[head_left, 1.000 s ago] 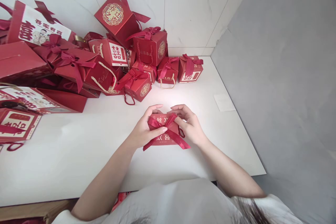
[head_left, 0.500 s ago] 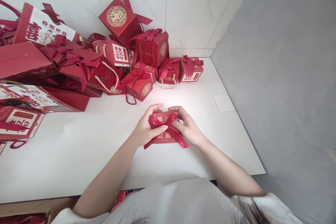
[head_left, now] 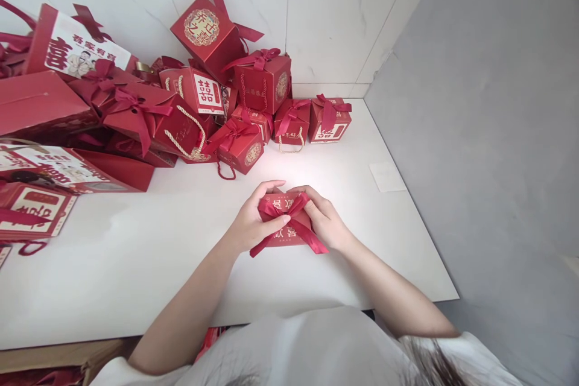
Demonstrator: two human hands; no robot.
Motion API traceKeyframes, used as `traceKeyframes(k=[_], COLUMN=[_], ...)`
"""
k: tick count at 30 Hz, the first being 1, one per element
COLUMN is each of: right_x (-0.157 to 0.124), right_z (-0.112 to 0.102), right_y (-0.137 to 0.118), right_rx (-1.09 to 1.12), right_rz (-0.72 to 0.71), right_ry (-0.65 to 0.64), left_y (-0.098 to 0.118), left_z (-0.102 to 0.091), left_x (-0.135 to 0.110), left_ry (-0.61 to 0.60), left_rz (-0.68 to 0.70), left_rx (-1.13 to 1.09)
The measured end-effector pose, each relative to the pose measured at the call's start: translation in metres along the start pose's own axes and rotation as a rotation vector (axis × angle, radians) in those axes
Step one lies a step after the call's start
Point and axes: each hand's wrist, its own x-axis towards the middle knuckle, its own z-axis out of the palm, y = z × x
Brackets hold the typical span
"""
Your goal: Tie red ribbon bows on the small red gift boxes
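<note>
In front of me on the white table [head_left: 190,271] is a small red gift box [head_left: 286,239] with pale printed characters. A shiny red ribbon [head_left: 312,240] is tied in a bow across its top, its two tails hanging toward me. My left hand [head_left: 259,217] wraps the box's left side, thumb pressed on the bow's knot. My right hand [head_left: 324,217] holds the box's right side, its fingers curled round the far edge and its thumb by the right loop. The far side of the box is partly hidden by my fingers.
Many red gift boxes with bows and rope handles are piled at the back left, among them a tilted box [head_left: 208,30] on top. One upright box [head_left: 330,120] ends the row. A white paper square [head_left: 386,177] lies near the right edge. A cardboard box [head_left: 67,359] stands below the front edge.
My right thumb has moved off the middle of the bow toward its right loop. The left thumb stays on the knot, and the box has barely shifted.
</note>
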Motion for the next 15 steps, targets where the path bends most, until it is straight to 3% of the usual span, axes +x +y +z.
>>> traceKeyframes(k=[6,9,15], right_x=[-0.001,0.0,0.0], right_z=[0.0,0.002,0.001], right_y=[-0.003,-0.001,-0.003], right_rx=[0.045,0.039,0.1], right_rz=[0.011,0.024,0.105], right_ry=[-0.063,-0.012,0.064], left_y=[-0.001,-0.004,-0.005], left_z=[-0.004,-0.011,-0.018], left_x=[-0.003,-0.002,0.001], left_ry=[-0.075,-0.095,0.018], left_rz=[0.016,0.032,0.103], left_rx=[-0.07,-0.095,0.0])
